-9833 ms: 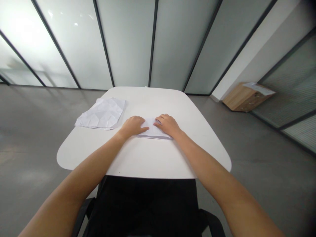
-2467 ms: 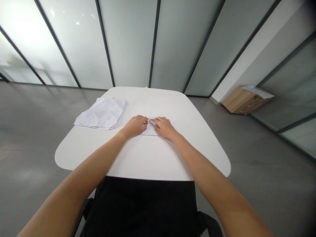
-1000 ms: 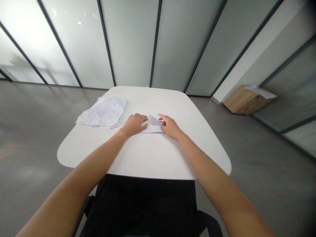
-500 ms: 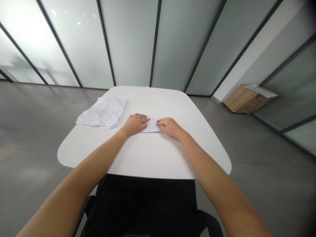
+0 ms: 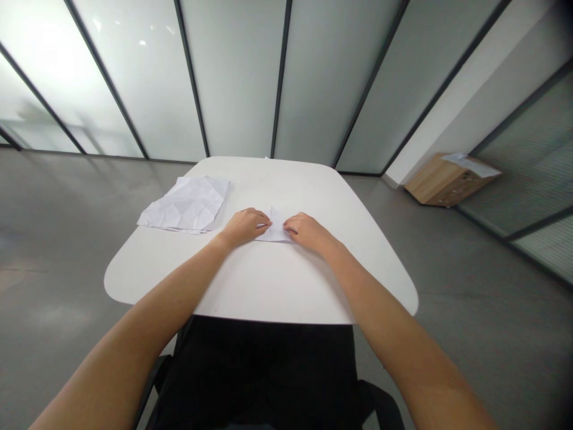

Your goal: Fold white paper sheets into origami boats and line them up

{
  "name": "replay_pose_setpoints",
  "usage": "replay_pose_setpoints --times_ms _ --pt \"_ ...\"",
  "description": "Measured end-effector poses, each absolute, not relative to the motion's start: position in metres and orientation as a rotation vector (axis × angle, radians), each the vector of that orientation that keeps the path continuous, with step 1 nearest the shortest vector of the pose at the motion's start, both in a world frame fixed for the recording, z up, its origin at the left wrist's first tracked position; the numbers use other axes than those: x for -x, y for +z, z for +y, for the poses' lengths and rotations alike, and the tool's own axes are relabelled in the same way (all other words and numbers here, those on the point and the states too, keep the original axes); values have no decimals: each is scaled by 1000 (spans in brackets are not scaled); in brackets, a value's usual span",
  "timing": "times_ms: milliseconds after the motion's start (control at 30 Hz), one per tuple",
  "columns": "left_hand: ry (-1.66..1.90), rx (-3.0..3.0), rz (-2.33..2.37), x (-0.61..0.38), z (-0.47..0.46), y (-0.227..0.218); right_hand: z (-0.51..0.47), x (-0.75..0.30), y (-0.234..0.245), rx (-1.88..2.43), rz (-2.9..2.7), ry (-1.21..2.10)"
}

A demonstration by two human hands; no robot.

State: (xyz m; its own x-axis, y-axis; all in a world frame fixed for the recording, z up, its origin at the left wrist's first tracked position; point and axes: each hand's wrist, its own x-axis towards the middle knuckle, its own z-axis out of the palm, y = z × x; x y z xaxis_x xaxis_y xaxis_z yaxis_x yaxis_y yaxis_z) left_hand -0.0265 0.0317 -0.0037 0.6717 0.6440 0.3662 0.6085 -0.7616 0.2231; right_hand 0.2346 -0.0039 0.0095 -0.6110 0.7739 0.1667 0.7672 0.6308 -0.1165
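A small folded white paper (image 5: 276,228) lies near the middle of the white table (image 5: 268,280). My left hand (image 5: 244,227) rests on its left part, fingers curled and pressed down on the sheet. My right hand (image 5: 307,232) presses on its right part, fingertips pointing left, close to those of the left hand. Only a narrow strip of the paper shows between the two hands; the rest is hidden under them.
A stack of crumpled white sheets (image 5: 185,205) lies at the table's left rear. A black chair (image 5: 268,376) sits under me. A wooden box (image 5: 441,179) stands on the grey floor at the right, by the glass partitions.
One second ago my right hand held a raised flap of the paper. That flap now lies flat, and both hands have come closer together on the sheet.
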Motion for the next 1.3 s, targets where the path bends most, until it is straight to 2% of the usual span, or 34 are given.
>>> replay_pose_setpoints --times_ms 200,400,667,1000,1300 --pt "639 -2765 1034 26 27 0 -14 -226 11 1216 -2637 79" --pt "471 -2794 876 43 29 6 -18 -227 16 1182 -2625 144" --pt "504 -2677 936 57 30 14 -16 -227 17 1343 -2598 183" --pt "508 -2679 1142 61 37 10 -19 -223 13 1554 -2427 71" --pt "523 -2803 1071 60 42 3 5 -237 -5 1386 -2461 -2"
